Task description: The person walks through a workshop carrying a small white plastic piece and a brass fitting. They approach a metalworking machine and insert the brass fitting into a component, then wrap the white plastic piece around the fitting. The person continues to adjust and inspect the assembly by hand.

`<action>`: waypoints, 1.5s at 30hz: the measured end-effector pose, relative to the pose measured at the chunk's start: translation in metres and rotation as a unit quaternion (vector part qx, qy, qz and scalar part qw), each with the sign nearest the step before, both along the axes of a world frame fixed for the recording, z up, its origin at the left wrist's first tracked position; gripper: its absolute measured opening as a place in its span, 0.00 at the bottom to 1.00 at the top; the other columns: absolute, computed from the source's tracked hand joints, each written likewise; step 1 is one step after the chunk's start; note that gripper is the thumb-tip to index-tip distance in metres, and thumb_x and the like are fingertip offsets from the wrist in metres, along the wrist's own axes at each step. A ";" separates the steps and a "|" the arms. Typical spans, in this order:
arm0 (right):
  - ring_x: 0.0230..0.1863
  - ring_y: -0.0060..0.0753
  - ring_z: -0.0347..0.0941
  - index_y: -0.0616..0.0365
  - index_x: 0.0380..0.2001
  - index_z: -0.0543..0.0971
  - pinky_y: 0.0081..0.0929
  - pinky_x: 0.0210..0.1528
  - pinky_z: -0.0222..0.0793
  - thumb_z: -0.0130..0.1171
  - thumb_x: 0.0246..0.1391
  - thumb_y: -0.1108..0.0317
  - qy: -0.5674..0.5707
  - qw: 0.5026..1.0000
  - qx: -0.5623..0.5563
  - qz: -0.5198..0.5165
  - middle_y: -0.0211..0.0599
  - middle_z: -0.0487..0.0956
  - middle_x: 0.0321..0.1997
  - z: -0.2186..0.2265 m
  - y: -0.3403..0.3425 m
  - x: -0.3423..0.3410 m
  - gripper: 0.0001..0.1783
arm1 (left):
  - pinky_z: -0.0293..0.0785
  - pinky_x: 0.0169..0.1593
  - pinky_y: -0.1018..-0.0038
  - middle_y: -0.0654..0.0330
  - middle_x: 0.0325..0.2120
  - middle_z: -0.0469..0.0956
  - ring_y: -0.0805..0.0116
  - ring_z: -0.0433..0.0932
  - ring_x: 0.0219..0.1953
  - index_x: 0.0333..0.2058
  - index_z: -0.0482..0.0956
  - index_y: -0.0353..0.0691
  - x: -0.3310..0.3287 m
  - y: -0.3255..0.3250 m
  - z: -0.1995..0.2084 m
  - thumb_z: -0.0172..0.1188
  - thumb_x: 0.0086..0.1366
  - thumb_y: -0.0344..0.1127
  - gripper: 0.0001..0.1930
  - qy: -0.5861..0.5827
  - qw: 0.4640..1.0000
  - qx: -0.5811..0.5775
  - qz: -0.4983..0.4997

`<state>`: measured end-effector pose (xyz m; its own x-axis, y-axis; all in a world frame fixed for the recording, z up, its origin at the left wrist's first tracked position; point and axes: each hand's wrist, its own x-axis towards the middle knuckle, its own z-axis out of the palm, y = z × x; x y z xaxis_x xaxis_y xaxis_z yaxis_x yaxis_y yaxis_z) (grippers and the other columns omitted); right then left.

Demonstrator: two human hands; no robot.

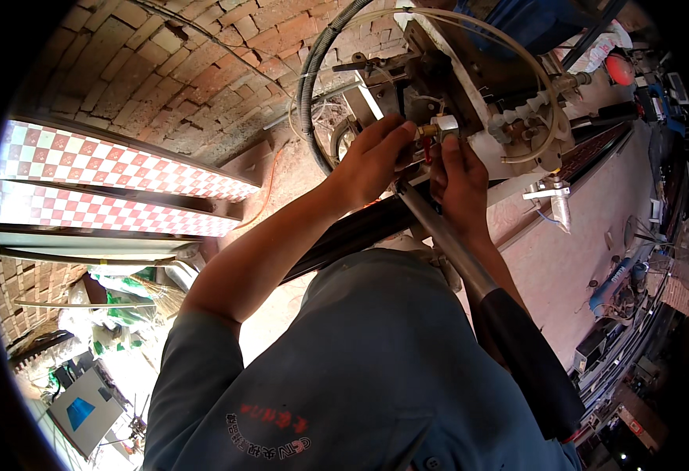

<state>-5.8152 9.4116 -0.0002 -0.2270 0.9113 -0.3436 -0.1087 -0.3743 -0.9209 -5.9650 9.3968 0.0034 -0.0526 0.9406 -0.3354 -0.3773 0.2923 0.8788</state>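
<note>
My left hand (376, 157) is closed on the near end of a small brass valve (426, 131) with a red lever (427, 149). A pale metal fitting (446, 122) joins the valve's right side, and the thumb and fingers of my right hand (462, 173) pinch it from below. Both hands work at the front of a greasy metal machine (482, 102). A long grey metal bar (446, 235) with a black sleeve slants past my right forearm. My fingers hide part of the valve.
A clear hose (552, 94) loops over the machine, and a dark corrugated conduit (307, 102) arches at its left. A transparent filter bowl (558, 210) hangs at the right. Checkered panels (124, 161) lie by the brick wall (148, 86). A blue compressor (615, 289) sits at far right.
</note>
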 end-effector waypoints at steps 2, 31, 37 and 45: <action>0.17 0.09 0.51 0.54 0.36 0.75 0.14 0.19 0.45 0.52 0.70 0.49 0.002 1.000 -0.001 -0.003 0.16 0.62 0.19 0.000 0.000 0.000 0.18 | 0.52 0.21 0.77 0.67 0.15 0.62 0.76 0.58 0.16 0.27 0.70 0.41 -0.010 -0.001 -0.004 0.41 0.76 0.57 0.26 -0.008 0.998 -0.015 -0.064; 0.15 0.09 0.50 0.53 0.33 0.74 0.16 0.18 0.44 0.51 0.70 0.49 0.000 1.000 0.001 -0.004 0.16 0.60 0.17 0.000 0.000 -0.003 0.19 | 0.48 0.19 0.75 0.67 0.13 0.59 0.76 0.54 0.15 0.24 0.66 0.43 -0.014 -0.004 0.001 0.40 0.76 0.52 0.24 -0.068 0.994 -0.065 -0.063; 0.15 0.09 0.49 0.54 0.34 0.75 0.16 0.18 0.43 0.49 0.71 0.49 0.005 1.000 -0.017 -0.001 0.16 0.58 0.17 0.008 0.001 0.001 0.20 | 0.49 0.19 0.76 0.66 0.12 0.57 0.75 0.53 0.14 0.25 0.64 0.44 -0.022 -0.007 -0.002 0.37 0.77 0.54 0.24 -0.159 0.980 -0.035 -0.116; 0.15 0.10 0.48 0.53 0.30 0.73 0.17 0.18 0.41 0.53 0.69 0.50 0.049 0.996 -0.074 -0.014 0.15 0.58 0.17 -0.008 0.005 0.021 0.19 | 0.56 0.25 0.74 0.64 0.17 0.61 0.71 0.58 0.19 0.32 0.67 0.43 -0.036 -0.019 0.013 0.37 0.76 0.54 0.22 -0.262 0.937 0.118 -0.200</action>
